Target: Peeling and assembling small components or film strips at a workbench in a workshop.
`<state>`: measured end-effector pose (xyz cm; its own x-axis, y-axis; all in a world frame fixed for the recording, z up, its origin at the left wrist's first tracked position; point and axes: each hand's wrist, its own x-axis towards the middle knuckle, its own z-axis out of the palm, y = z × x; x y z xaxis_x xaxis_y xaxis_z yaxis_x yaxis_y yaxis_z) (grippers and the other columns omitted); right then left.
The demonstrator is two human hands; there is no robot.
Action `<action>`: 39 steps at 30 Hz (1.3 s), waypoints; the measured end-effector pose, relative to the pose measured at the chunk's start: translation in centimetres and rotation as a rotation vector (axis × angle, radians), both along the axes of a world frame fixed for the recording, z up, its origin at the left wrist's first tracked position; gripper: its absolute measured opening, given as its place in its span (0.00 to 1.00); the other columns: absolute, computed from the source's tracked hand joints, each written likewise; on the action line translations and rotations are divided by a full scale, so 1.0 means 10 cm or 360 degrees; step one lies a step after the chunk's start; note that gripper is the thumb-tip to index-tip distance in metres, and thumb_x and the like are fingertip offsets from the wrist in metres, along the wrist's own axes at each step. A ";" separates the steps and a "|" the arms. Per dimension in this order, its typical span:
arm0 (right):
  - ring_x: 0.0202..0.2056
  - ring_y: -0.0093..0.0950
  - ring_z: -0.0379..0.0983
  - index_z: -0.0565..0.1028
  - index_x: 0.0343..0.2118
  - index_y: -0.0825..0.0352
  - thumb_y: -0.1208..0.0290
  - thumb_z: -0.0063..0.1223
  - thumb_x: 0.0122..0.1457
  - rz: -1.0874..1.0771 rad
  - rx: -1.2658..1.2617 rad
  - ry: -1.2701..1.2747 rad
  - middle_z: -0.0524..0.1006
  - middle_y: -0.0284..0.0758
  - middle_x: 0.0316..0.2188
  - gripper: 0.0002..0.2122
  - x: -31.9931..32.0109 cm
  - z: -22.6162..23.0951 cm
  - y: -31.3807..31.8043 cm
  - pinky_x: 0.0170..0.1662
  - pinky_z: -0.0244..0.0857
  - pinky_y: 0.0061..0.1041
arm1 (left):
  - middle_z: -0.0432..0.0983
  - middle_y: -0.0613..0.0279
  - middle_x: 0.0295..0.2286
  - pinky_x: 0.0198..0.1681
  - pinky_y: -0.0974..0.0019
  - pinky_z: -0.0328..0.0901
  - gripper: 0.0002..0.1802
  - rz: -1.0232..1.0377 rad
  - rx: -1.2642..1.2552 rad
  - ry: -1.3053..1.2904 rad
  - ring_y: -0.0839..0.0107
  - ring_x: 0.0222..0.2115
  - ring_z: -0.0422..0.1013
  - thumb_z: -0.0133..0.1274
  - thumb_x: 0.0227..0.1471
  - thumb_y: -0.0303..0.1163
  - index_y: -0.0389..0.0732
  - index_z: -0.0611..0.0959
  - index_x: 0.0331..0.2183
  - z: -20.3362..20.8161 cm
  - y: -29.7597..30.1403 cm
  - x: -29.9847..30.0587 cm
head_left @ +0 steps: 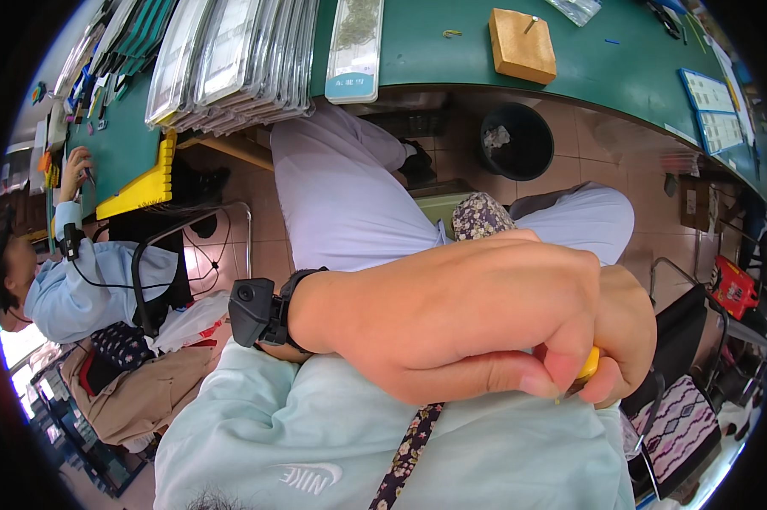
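A: Where was the small yellow piece (589,364)?

B: In the right hand (628,327), showing between its curled fingers, just to the right of the left hand's fingertips.

A: And how did the left hand (477,308) stand?

B: Narrow. Its thumb and forefinger were pinched together right beside the yellow piece. I couldn't tell whether anything lay between the tips, and the left hand hid much of the right.

A: Were they over the tabletop (417,66)?

B: They were well apart from its near edge, in front of the person's pale shirt (315,442).

A: What lay along that edge?

B: A wooden block (522,49) sat close to it, with a thin pin standing in its top. Farther left, a clear case (355,42) reached the edge, and beside that a stack of clear cases (239,72) jutted past it. Blue-bordered cards (710,110) lay toward the right end.

A: Below?

B: A dark bin (528,161) stood on the floor under the near edge, holding crumpled white scraps.
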<state>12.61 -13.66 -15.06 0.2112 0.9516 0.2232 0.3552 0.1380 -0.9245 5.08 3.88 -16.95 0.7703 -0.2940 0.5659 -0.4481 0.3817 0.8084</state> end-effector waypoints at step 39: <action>0.11 0.27 0.63 0.75 0.23 0.63 0.52 0.57 0.43 0.0182 0.0147 -0.0265 0.67 0.29 0.11 0.17 0.07 -0.08 -0.02 0.12 0.51 0.23 | 0.67 0.66 0.25 0.30 0.67 0.56 0.02 -0.0111 -0.0041 0.0112 0.68 0.25 0.64 0.46 0.51 0.28 0.42 0.72 0.28 -0.03 -0.07 -0.08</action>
